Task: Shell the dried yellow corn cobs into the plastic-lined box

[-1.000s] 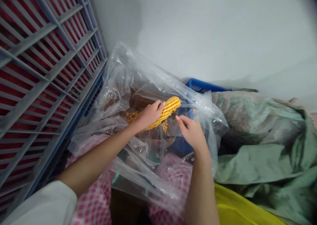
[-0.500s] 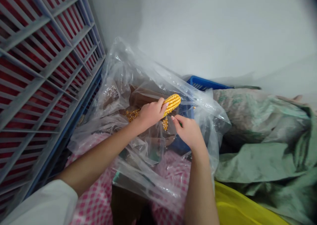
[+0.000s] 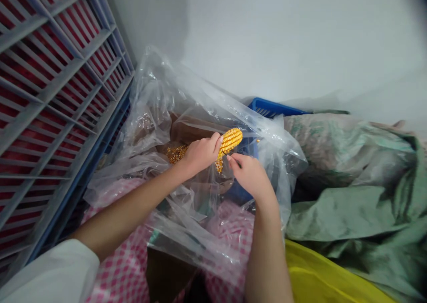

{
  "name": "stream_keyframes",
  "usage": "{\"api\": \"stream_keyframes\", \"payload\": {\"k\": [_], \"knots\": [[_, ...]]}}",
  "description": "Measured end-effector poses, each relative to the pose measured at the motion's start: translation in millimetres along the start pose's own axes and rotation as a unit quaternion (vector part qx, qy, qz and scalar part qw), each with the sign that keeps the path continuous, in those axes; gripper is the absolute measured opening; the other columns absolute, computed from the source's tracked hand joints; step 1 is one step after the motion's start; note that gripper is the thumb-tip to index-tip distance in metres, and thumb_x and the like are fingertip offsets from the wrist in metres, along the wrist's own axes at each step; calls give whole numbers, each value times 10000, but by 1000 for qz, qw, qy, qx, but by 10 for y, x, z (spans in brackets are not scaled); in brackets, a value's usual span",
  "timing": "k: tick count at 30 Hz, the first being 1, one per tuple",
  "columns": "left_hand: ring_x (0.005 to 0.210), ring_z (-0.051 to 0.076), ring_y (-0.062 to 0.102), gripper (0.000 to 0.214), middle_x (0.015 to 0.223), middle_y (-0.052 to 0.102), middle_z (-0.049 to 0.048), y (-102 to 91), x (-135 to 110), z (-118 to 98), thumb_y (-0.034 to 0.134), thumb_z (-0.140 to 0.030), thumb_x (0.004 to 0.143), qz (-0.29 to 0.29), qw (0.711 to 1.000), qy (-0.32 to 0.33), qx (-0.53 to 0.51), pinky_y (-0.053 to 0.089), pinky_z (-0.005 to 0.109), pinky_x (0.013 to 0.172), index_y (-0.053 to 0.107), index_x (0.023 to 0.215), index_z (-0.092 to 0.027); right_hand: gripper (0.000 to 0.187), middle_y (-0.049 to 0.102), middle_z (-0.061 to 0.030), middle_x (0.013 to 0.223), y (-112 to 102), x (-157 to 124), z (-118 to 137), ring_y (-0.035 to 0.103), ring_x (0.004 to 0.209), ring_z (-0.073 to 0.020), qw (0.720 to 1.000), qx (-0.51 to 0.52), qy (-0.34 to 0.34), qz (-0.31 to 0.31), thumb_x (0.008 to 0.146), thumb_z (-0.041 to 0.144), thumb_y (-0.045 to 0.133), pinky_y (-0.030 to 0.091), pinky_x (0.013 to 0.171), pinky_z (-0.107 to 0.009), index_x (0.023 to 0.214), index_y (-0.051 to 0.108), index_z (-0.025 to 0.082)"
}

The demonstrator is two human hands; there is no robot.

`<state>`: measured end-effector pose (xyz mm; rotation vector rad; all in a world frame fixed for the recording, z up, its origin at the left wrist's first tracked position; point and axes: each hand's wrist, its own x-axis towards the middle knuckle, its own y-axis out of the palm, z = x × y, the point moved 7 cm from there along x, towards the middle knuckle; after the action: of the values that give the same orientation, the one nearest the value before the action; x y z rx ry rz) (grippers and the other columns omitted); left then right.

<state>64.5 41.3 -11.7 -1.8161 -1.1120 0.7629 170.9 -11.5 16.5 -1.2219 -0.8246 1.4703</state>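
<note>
Two hands: my left hand [image 3: 200,154] and my right hand [image 3: 250,176] work close together inside the mouth of a clear plastic bag [image 3: 156,94].
Cob: a yellow corn cob [image 3: 229,142] lies in the bag, at 12 o'clock from my wrists, its tip angled toward 1 o'clock and its lower part hidden by my left hand.
Left grip: closed firmly around the cob.
Right grip: thumb and forefinger are pressed together at the cob's lower edge; whether they pinch a kernel is too small to tell.
Step in hand: it looks like picking kernels off the cob by hand, with one hand steadying it and the other working at it.
Next move: this seems to call for a steady hold while the fingertips work the neighbouring rows.
Loose kernels: loose corn kernels [image 3: 176,154] lie in the bag at 9 o'clock from the cob.
Around me: a blue plastic crate [image 3: 273,108] at 1 o'clock, a green woven sack [image 3: 350,196] at 3, a yellow bin [image 3: 327,276] at 4, pink gingham cloth [image 3: 120,267] at 7, a grey slatted rack [image 3: 60,85] at 10.
</note>
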Motion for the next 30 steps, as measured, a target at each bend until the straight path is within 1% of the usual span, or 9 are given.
{"api": "stream_keyframes", "payload": {"k": [3,6,10,13,16,20,24,27,30], "knots": [[738,212,636,419,844,653,110,4,-7,-91,120,-374,900,-2,997,35,73,416,280,627,459,1038,-171,338,660,-57,719,39,-31,-12,583,643,-177,998,-61,23,-4,869,349,318,258,526,-253,776,617,222],[736,231,640,427,831,651,130,91,1,-123,117,-360,900,2,994,52,99,425,292,612,465,1032,-151,332,666,-82,743,110,-7,19,613,660,-199,994,-109,28,-9,871,327,313,287,534,-262,831,623,215],[738,226,643,411,823,657,130,255,19,-52,143,-352,899,45,993,34,104,431,288,616,467,1029,-137,326,671,-91,772,231,87,44,635,699,-211,991,-129,15,4,867,291,319,333,561,-263,836,632,207],[758,229,644,415,840,661,125,264,40,17,141,-368,897,45,994,11,104,432,295,629,467,1031,-148,339,676,-87,793,288,148,29,636,723,-201,994,-111,8,13,873,308,308,351,577,-258,853,632,213],[776,225,642,420,856,664,124,235,63,81,139,-382,895,47,994,-15,94,428,300,651,472,1027,-162,351,679,-80,785,295,173,17,633,722,-201,995,-96,10,-6,882,326,290,351,582,-257,867,626,226],[773,222,636,437,852,662,122,205,71,167,138,-397,892,37,997,-43,52,416,298,649,487,1017,-166,344,679,-70,761,315,173,47,629,707,-201,996,-84,10,-31,887,332,286,321,562,-251,881,615,233],[780,215,623,466,842,657,106,174,67,248,125,-418,893,9,997,-49,-62,408,295,653,524,933,-181,366,674,-75,746,305,170,95,611,658,-180,996,-66,21,-58,895,344,266,288,547,-241,886,609,217],[826,190,608,484,909,656,91,89,66,284,117,-421,896,-15,987,-45,-156,408,285,707,541,896,-188,386,666,-59,744,252,159,139,587,636,-157,997,-11,14,-75,904,362,241,279,550,-230,889,600,223],[915,189,589,501,1001,645,94,-32,66,289,120,-426,895,-23,979,-31,-202,402,284,774,557,911,-182,366,636,-24,692,189,141,167,550,617,-130,996,60,-19,-71,899,374,256,283,562,-210,837,586,228]]}}
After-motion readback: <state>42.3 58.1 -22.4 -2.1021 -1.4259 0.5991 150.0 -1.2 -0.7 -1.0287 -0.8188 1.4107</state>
